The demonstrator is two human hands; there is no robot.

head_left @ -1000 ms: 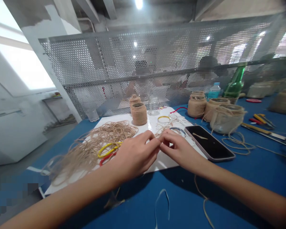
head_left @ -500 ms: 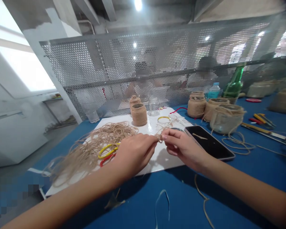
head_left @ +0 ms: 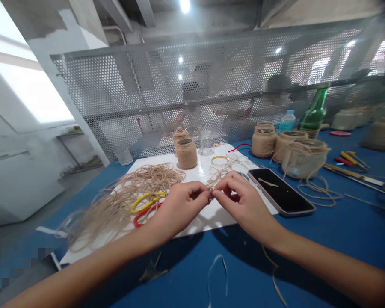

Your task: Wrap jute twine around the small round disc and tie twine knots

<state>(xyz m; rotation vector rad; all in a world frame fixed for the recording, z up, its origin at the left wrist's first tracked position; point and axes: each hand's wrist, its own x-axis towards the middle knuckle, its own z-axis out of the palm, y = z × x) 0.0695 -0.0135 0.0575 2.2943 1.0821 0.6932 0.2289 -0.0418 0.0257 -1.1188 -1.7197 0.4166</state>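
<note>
My left hand point(head_left: 188, 201) and my right hand point(head_left: 240, 199) meet at the fingertips over a white board point(head_left: 199, 220). Both are closed in a pinch on a small bit of twine point(head_left: 211, 188), mostly hidden by the fingers. Left of my left hand spreads a loose heap of brown twine point(head_left: 141, 182). Scissors with yellow and red handles point(head_left: 144, 203) lie partly beneath that heap and my left hand. To the right of my right hand lies a dark phone point(head_left: 280, 192) with a short scrap of twine on its screen.
Twine-wrapped jars point(head_left: 186, 154) stand behind my hands, beside a clear glass jar point(head_left: 207, 143). At right are more wrapped jars point(head_left: 263, 143), a green bottle point(head_left: 315, 109), a small blue bottle point(head_left: 287, 122) and pliers point(head_left: 353, 159). A perforated metal screen point(head_left: 160, 98) closes the back.
My right hand has turned and its fingers have come closer to my left fingertips. The pinched twine, seen as a small loop before, is now mostly covered.
</note>
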